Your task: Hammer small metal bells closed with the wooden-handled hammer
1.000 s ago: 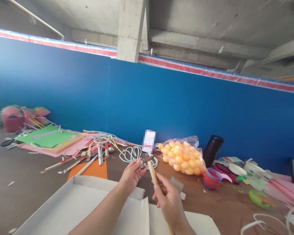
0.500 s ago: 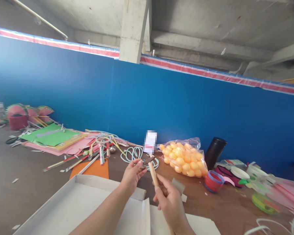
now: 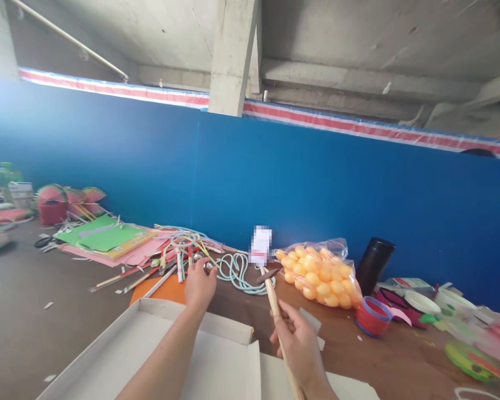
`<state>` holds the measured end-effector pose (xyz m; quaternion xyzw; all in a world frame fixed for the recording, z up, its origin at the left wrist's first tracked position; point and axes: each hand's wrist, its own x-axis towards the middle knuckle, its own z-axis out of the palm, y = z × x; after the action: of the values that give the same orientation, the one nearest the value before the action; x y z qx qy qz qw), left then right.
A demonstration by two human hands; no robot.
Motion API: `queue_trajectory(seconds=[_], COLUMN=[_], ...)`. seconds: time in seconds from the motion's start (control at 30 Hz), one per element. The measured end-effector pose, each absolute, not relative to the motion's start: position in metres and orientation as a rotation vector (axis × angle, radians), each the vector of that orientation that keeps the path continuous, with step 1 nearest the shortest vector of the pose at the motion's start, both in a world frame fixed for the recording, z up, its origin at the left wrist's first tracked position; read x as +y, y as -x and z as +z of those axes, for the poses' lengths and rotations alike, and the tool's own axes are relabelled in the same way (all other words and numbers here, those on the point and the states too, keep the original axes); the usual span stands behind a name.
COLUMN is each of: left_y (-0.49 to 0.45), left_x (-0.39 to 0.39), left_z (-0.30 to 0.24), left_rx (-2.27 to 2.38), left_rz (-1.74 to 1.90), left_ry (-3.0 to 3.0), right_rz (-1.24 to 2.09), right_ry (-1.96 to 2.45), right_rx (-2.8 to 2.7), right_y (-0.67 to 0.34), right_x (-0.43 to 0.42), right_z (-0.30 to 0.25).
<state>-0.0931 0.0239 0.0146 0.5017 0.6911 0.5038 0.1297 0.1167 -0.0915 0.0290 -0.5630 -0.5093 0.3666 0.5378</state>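
Note:
My right hand (image 3: 298, 339) is wrapped round the wooden handle of a small hammer (image 3: 273, 300), its dark head pointing up and away from me. Over the table, near the orange sheet (image 3: 150, 289), my left hand (image 3: 200, 283) has its fingers curled on a shiny silver ball (image 3: 209, 267). A second silver ball (image 3: 198, 256) shows just behind those fingertips. To the right of this hand lies a coiled pale blue cord (image 3: 237, 272). An open white cardboard box (image 3: 145, 339) sits under my forearms.
A clear bag of orange balls (image 3: 316, 275), a black bottle (image 3: 375, 265) and a red-and-blue tape roll (image 3: 374, 316) stand on the right. Green paper (image 3: 104, 236), brushes and strips are heaped on the left. A blue partition (image 3: 316, 183) rises behind the table.
My left hand has moved left with the silver ball, from beside the hammer head to the other silver ball. My right hand still grips the hammer, and the view has shifted slightly left.

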Motion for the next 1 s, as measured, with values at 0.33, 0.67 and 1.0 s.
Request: queue_trajectory(seconds=[0.33, 0.67, 1.0], left_y=[0.119, 0.111, 0.093], left_x=[0.038, 0.030, 0.031], left_z=[0.003, 0.003, -0.007], left_rx=[2.302, 2.400, 1.720], left_rz=[1.038, 1.221, 1.286], left_ry=[-1.465, -1.604, -1.716], right_rz=[0.894, 0.884, 0.842], right_ry=[1.387, 1.386, 1.392], right_rx=[-1.236, -1.229, -1.267], right_y=[-0.119, -0.119, -0.122], right_x=[-0.087, -0.089, -0.085], right_z=[0.022, 0.025, 0.017])
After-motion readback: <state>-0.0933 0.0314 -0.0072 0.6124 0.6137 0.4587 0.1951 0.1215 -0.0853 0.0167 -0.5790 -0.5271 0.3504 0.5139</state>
